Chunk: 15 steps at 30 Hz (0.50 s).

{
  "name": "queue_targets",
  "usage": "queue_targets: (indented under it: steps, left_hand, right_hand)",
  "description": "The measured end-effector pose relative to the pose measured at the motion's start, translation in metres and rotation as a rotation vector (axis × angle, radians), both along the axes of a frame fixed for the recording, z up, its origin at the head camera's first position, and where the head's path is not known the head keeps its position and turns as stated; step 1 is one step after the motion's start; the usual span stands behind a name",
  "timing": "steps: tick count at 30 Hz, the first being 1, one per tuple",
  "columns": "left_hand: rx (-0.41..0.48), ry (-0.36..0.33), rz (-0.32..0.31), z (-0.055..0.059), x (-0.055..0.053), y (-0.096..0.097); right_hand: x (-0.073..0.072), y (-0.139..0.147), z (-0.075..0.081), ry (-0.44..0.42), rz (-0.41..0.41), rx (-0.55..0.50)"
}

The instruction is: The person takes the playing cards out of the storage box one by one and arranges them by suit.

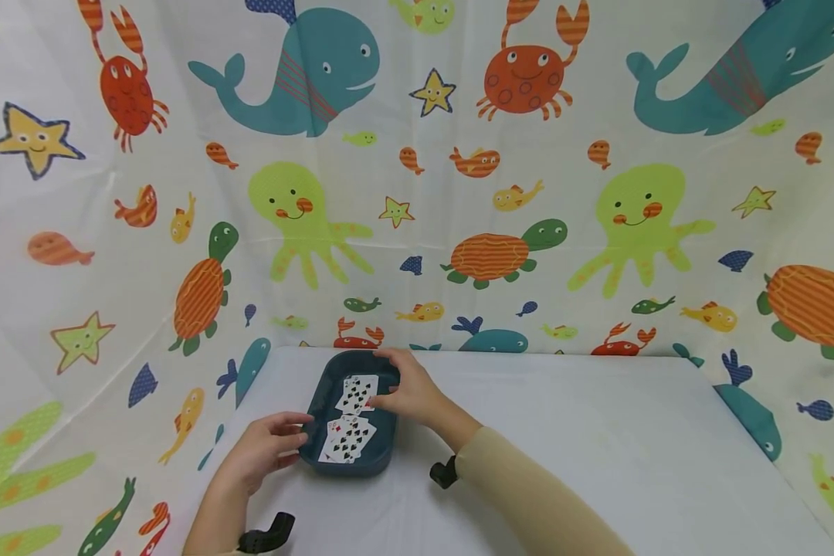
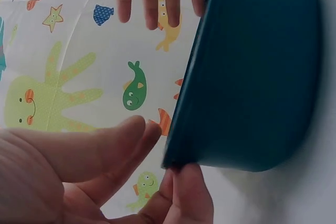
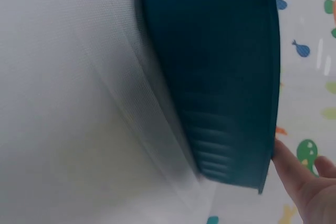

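A dark teal plastic tub (image 1: pixel 387 455) stands on the white table with playing cards in it. One group of cards (image 1: pixel 354 392) lies toward the back of the tub, and a fanned group (image 1: pixel 347 440) lies nearer the front. My left hand (image 1: pixel 267 448) is at the tub's left side, fingertips at the rim; the left wrist view shows a fingertip (image 2: pixel 191 187) right against the rim. My right hand (image 1: pixel 413 390) reaches over the back right corner. Its index finger touches the rim (image 3: pixel 275 103), while the thumb extends inside over the back cards.
The white tabletop (image 1: pixel 563 440) stretches away to the right of the tub. Behind it and at the left hangs a cloth (image 1: pixel 417 309) printed with sea animals. Black wrist-worn pieces (image 1: pixel 267 534) show at both wrists.
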<state>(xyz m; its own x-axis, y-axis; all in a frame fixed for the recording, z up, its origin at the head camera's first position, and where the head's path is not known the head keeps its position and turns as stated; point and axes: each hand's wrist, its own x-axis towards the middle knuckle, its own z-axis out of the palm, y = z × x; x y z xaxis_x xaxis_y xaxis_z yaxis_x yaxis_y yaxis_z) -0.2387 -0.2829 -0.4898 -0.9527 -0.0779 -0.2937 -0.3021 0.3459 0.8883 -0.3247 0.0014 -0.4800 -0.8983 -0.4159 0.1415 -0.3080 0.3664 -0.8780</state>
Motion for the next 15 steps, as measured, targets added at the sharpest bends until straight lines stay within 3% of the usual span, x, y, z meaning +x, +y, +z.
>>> queue_targets:
  steps: [7,15]
  left_hand:
    - [0.063,0.002,0.033,-0.01,0.0,0.001]
    - [0.091,-0.012,0.063,-0.011,0.0,0.0]
  right_hand:
    - [-0.005,-0.014,-0.001,0.065,-0.005,0.165]
    - [-0.016,-0.034,0.0,0.099,0.013,0.332]
